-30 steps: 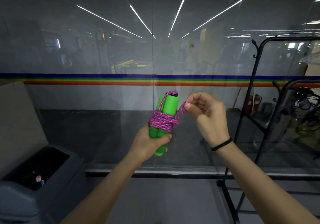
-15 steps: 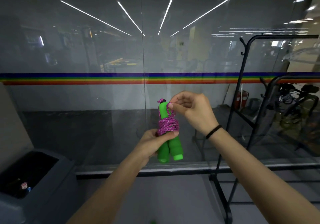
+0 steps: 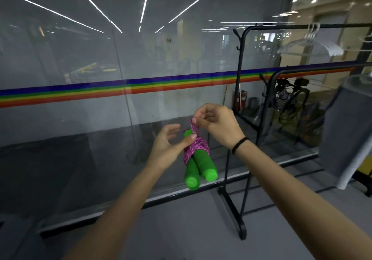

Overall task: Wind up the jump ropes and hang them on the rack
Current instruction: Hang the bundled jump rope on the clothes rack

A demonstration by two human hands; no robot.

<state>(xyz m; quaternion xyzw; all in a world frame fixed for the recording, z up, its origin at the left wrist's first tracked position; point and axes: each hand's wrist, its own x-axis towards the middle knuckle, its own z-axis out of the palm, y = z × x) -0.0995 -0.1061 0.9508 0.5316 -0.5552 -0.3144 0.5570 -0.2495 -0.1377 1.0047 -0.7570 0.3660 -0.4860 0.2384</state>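
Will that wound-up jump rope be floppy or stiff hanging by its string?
Probably stiff as a bundle: the pink cord is wound tightly round both green handles. It would likely dangle and swing, since the right hand pinches only a thin loop on top. The rounded handles might roll if laid down.

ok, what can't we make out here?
1. Head view: the cord end of the jump rope is hidden under fingers of the right hand; knotted or tucked, cannot tell.
2. Head view: one of the green handles has its top hidden by the pink winding.
3. Head view: the rack runs off the right edge.
4. Head view: dark clutter behind the rack, blurred.
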